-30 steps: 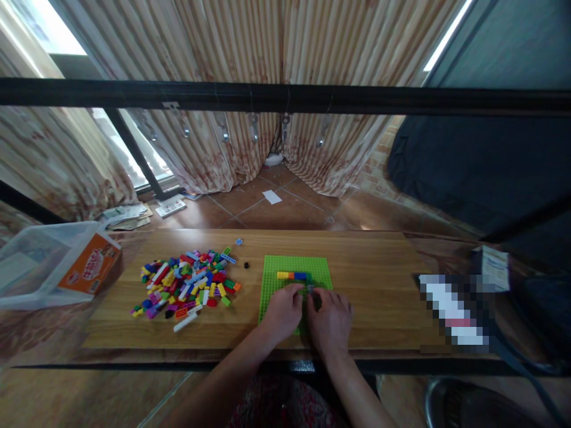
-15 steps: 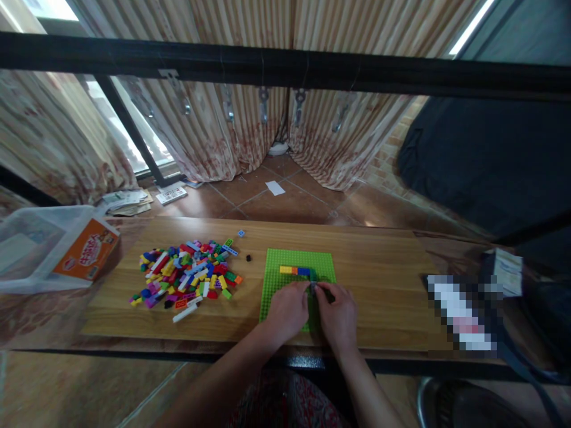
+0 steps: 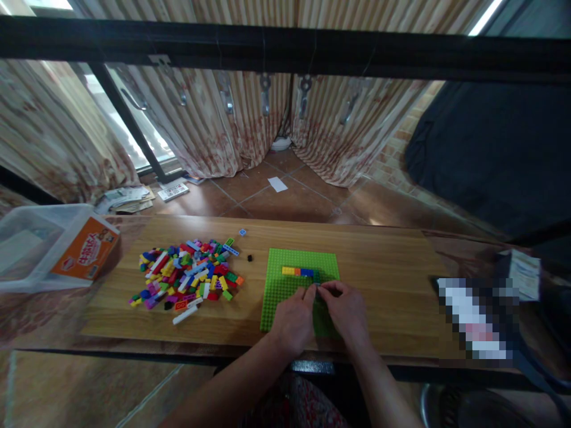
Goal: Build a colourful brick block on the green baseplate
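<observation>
A green studded baseplate [image 3: 277, 297] lies on the wooden board. Across its upper part runs a short line of toy building bricks: a yellow brick [image 3: 288, 271], an orange brick [image 3: 297, 271], a blue brick [image 3: 306, 273] and a dark green brick [image 3: 316, 276] at the right end. Just below the green one, a small pale brick [image 3: 317, 285] shows between my fingertips. My right hand [image 3: 348, 310] pinches it from the right. My left hand [image 3: 292, 318] is closed over the plate, its fingertips meeting the right ones; what they grip is mostly hidden.
A heap of mixed bricks [image 3: 191, 273] lies left of the plate, with a black brick [image 3: 250, 258] and a light blue brick [image 3: 242, 232] apart from it. A clear plastic box [image 3: 44, 249] stands far left. A blurred-out item [image 3: 473, 318] lies at the right.
The view has shifted slightly. Both hands stay together at the dark green brick, their fingers a little lower and more of that brick showing.
</observation>
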Demonstrator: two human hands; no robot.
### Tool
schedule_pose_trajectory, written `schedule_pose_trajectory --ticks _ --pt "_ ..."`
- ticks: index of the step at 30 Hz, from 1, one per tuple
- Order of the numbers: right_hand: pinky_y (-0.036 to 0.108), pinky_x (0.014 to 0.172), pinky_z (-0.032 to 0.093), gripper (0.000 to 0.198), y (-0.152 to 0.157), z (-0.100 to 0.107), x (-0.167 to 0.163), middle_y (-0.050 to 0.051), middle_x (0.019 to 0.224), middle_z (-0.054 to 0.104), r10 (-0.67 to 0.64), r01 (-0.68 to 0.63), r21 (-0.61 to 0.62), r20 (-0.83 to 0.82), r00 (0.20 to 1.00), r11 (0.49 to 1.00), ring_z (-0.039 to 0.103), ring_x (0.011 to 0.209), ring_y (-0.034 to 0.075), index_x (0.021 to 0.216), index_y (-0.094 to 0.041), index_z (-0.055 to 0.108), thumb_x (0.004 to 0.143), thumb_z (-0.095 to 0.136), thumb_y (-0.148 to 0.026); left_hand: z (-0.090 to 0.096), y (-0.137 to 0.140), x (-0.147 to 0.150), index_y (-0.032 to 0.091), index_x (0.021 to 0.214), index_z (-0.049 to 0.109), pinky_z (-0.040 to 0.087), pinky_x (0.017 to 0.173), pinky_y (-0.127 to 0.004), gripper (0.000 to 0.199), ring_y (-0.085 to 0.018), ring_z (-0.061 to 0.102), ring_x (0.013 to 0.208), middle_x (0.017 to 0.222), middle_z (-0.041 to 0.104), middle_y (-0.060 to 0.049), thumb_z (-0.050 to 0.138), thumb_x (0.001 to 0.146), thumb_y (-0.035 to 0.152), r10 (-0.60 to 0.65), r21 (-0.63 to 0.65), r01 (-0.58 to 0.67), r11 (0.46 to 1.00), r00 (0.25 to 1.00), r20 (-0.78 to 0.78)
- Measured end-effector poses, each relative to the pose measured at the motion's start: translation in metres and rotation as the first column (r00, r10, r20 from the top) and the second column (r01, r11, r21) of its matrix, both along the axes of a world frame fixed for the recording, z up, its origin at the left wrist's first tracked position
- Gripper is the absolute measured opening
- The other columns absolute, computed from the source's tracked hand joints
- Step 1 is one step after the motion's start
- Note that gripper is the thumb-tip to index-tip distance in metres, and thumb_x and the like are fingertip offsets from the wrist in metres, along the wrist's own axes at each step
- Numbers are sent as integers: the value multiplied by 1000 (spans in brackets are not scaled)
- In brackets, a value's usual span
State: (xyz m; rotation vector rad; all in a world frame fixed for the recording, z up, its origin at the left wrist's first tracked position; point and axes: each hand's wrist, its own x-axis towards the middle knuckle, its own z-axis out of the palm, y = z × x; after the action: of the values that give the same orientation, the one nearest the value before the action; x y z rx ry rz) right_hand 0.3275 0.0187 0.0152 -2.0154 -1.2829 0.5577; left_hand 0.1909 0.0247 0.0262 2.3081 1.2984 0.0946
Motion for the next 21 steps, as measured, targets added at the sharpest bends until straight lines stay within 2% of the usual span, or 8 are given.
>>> schedule_pose_trajectory --ticks 4,12,16,21 --pt "32 66 46 19 2 1 2 3 71 71 14 -15 -21 -21 1000 1000 64 67 19 71 -23 70 74 60 -38 0 -1 4 15 142 30 52 80 -33 59 -23 62 95 111 57 -12 40 85 9 -26 -5 26 1000 996 -80" --pt "29 61 45 17 8 -4 10 1 65 70 53 -55 -77 -31 998 996 63 63 18 66 -24 69 73 61 -37 0 1 9 11 143 29 52 80 -35 65 -25 62 97 112 57 -15 47 80 10 -36 -39 32 999 994 -107" --pt "29 63 45 16 11 -4 13 2 66 70 72 -74 -87 -29 997 993 63 65 18 65 -24 70 72 63 -38 3 2 6 11 141 33 52 78 -33 60 -24 63 96 112 58 -15 41 81 8 -42 -16 41 999 995 -87" --pt "29 62 45 29 12 -3 26 3 68 71 139 -146 -33 -153 978 989 64 66 19 69 -22 72 75 57 -46 0 3 0 12 139 35 52 79 -34 59 -23 63 94 110 60 -14 40 81 8 -25 26 26 999 999 -31"
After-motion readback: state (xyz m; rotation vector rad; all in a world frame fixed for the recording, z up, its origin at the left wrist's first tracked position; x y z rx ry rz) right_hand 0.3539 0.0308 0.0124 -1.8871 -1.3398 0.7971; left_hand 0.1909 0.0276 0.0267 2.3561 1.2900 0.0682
